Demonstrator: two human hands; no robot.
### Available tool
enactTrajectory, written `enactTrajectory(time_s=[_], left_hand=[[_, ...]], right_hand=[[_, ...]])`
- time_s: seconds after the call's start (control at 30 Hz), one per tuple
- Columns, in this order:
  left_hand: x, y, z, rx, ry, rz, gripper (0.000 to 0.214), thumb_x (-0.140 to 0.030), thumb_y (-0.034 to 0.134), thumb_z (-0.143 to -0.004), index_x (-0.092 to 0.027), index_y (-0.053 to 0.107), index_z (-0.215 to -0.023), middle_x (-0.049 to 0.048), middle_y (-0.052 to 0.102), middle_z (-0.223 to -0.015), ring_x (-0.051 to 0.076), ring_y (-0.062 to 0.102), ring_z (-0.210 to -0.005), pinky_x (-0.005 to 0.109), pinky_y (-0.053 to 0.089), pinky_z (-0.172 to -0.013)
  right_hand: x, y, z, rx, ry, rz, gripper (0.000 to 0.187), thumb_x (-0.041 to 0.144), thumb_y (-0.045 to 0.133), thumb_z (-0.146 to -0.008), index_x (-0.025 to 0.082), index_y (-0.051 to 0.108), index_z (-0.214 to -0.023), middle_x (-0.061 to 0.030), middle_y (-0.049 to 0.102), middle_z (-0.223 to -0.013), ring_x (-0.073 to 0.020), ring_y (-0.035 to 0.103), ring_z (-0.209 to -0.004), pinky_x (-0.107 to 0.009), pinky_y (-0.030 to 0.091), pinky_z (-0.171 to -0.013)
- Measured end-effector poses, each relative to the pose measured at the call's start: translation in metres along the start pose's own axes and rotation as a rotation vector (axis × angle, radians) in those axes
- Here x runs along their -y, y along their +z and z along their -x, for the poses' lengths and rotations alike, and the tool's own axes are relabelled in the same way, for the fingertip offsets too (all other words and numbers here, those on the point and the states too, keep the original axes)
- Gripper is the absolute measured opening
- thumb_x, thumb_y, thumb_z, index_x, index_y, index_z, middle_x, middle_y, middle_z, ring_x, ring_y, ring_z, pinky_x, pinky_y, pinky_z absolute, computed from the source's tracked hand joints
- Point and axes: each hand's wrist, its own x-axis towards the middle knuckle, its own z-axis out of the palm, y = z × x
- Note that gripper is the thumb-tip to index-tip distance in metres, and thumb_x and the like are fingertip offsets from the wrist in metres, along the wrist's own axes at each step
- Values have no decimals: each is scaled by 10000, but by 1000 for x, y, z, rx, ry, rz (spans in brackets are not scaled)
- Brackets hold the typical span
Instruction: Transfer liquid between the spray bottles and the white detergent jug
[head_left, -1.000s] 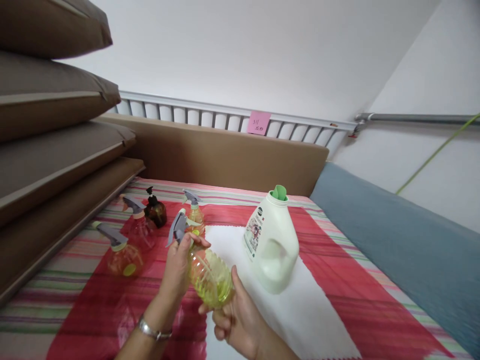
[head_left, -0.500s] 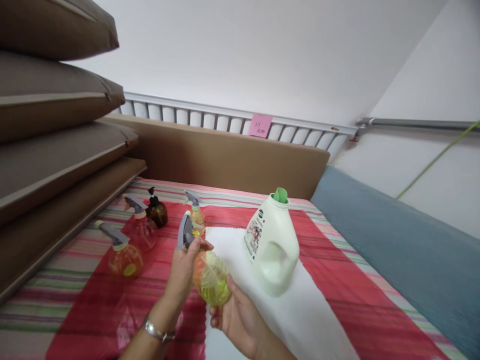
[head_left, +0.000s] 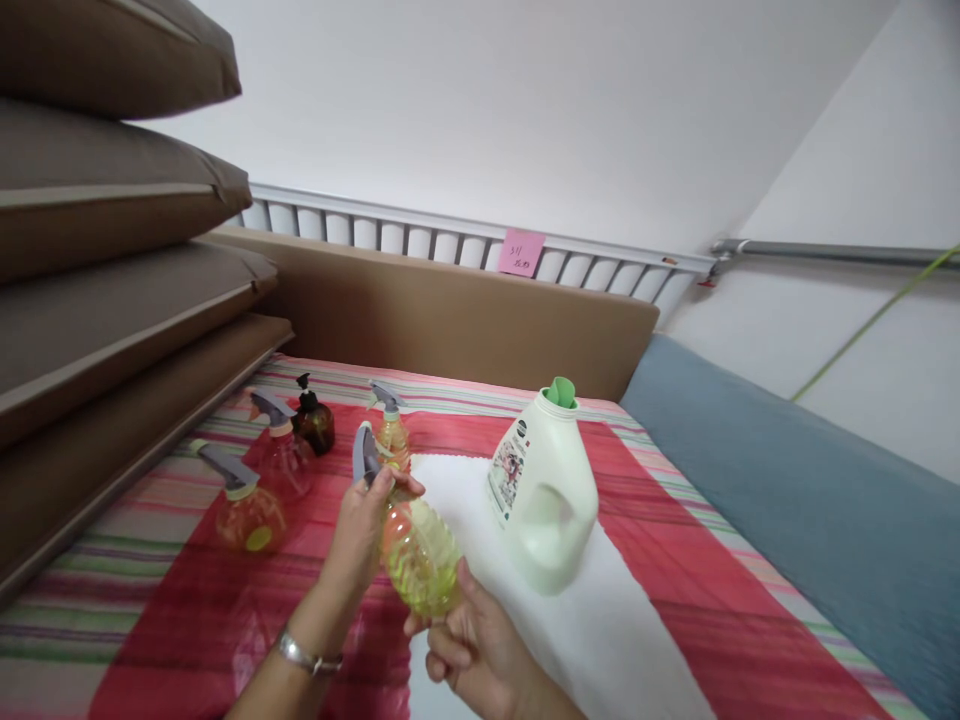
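Spray bottle [head_left: 421, 560] tipped slightly further; left fingers [head_left: 407, 484] clasp neck, right fingers [head_left: 450, 645] base.
Slack grip could drop it onto white mat's [head_left: 600, 620] left edge.

Counted four spray bottles [head_left: 420, 562], one brown pump bottle [head_left: 316, 428] and one big jug [head_left: 561, 440]. Saw one left hand [head_left: 366, 522] and one right hand [head_left: 486, 645], one bracelet [head_left: 300, 653], one white sheet [head_left: 622, 640], one pink note [head_left: 521, 252] and four cushions [head_left: 105, 225].

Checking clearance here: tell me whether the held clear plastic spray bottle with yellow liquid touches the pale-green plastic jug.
Apart. The head view shows a strip of white, zigzag-edged sheet between the held spray bottle and the jug.
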Motion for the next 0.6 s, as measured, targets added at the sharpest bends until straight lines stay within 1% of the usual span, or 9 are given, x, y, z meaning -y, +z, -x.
enactTrajectory(time_s=[0.13,0.2,0.27,0.33,0.4,0.47,0.5,0.53,0.6], left_hand=[[-1,1,1,48,-9,-8,294,-460,610,-760,-168,599,-734,52,689,-708,198,628,-698,299,467,-711],[-1,1,1,53,-24,6,301,-464,626,-741,-165,598,-739,57,689,-698,205,632,-692,311,469,-707],[0,1,1,44,-16,-1,303,-461,640,-724,-162,598,-741,59,688,-685,212,637,-698,328,471,-725],[0,2,2,31,39,-99,279,-433,646,-721,-158,607,-744,61,690,-690,214,638,-712,335,466,-747],[1,5,6,28,117,-280,233,-388,648,-723,-158,622,-740,63,690,-710,213,631,-722,319,459,-733],[5,10,13,57,172,-468,184,-346,641,-726,-163,633,-740,59,685,-725,210,618,-714,297,451,-686],[8,13,18,87,190,-550,166,-332,634,-730,-167,636,-748,56,681,-730,210,612,-705,292,447,-666],[13,16,24,124,205,-631,152,-321,629,-733,-172,636,-761,54,677,-735,211,608,-696,291,445,-653],[24,22,36,208,247,-802,135,-307,629,-733,-182,630,-786,52,668,-736,215,600,-675,295,441,-633]], right_hand=[[1,4,3,11,51,-31,688,691,352,-835,73,618,-977,-85,686,-667,-17,171,-304,-190,358,-437],[1,3,2,11,65,-22,724,720,311,-824,84,605,-1006,-92,686,-663,-21,187,-304,-199,357,-440],[1,0,1,-7,77,28,746,738,290,-812,93,578,-1052,-97,687,-685,-31,244,-306,-221,381,-447],[6,-4,1,-117,58,173,704,726,357,-798,107,558,-1069,-88,681,-709,-58,367,-329,-246,402,-450],[17,-6,6,-336,-70,419,635,674,529,-741,132,550,-1070,-65,672,-724,-100,489,-389,-258,403,-453],[33,-3,19,-525,-299,651,591,608,632,-696,156,557,-1070,-57,667,-776,-128,554,-463,-270,412,-484],[42,1,29,-571,-419,735,563,592,630,-705,163,566,-1064,-60,664,-816,-129,561,-490,-277,422,-507],[51,7,40,-572,-515,794,524,584,592,-740,168,576,-1058,-66,659,-857,-130,561,-513,-288,434,-532],[65,24,64,-528,-634,900,440,539,520,-808,186,583,-1064,-60,647,-888,-127,544,-539,-291,437,-554]])
